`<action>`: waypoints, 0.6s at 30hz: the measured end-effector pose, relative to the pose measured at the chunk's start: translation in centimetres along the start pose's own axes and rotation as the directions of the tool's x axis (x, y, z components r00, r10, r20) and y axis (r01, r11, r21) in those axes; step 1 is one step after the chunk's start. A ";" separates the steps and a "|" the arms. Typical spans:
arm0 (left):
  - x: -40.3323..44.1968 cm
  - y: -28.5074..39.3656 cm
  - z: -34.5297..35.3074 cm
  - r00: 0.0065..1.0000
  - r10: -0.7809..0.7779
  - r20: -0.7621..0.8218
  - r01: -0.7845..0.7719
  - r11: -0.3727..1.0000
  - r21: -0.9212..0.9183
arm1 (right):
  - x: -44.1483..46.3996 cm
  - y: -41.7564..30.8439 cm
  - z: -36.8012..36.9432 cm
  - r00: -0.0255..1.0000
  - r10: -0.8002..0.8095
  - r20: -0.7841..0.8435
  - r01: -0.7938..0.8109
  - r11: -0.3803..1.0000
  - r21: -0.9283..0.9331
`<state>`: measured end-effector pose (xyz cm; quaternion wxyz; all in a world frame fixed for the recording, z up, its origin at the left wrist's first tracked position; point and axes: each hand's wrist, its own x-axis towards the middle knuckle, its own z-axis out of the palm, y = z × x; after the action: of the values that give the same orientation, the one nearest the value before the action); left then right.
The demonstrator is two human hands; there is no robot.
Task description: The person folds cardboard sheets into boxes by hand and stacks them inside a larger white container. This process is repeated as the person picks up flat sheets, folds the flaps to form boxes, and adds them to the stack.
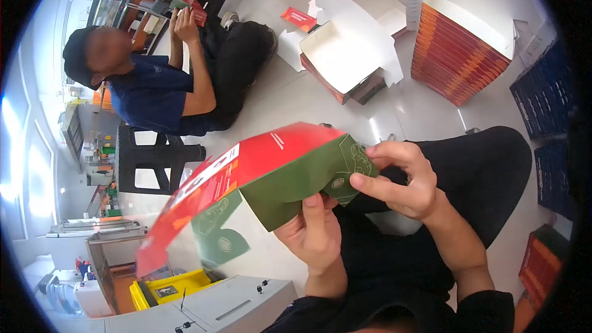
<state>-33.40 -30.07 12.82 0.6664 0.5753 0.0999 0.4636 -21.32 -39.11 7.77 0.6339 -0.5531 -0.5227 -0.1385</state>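
A partly folded red and green cardboard box (277, 154) is held up in front of me, its long red side stretching to the lower left with loose green flaps (225, 234) hanging off it. My left hand (314, 231) grips the green side from below, thumb on the panel and the other fingers hidden behind. At the box's right end, my right hand (407, 179) pinches the green end flap (348, 166) between thumb and index finger. The far left end of the carton is smeared by motion.
Another person (160, 86) sits on the floor at upper left, holding a red carton. A large open box (342, 49) stands ahead, beside a tall stack of orange-red cartons (456, 49). Dark blue stacks (546, 98) line the right. A black stool (154, 160) and grey cabinet (240, 305) are left.
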 end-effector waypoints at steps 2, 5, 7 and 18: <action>-0.2 -0.5 -0.1 0.999 0.025 -0.032 -0.023 0.997 0.067 | -0.1 -0.1 -0.2 0.999 0.011 0.032 -0.011 1.000 -0.008; -0.4 -1.3 -0.3 0.996 0.067 -0.051 -0.058 0.984 0.169 | 0.1 0.0 -0.5 0.997 0.014 0.076 -0.011 0.999 -0.040; -0.2 -1.5 -0.5 0.995 0.088 -0.042 -0.077 0.975 0.207 | 0.4 0.4 -0.6 0.996 0.002 0.089 0.003 0.998 -0.057; -1.1 -4.4 0.3 0.987 -0.006 -0.161 0.054 0.955 0.293 | 0.2 2.5 -0.8 0.996 -0.015 0.092 0.022 0.997 -0.075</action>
<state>-31.62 -30.65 8.68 0.5696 0.6283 0.2297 0.4774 -18.91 -38.78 6.67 0.5866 -0.5776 -0.5506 -0.1384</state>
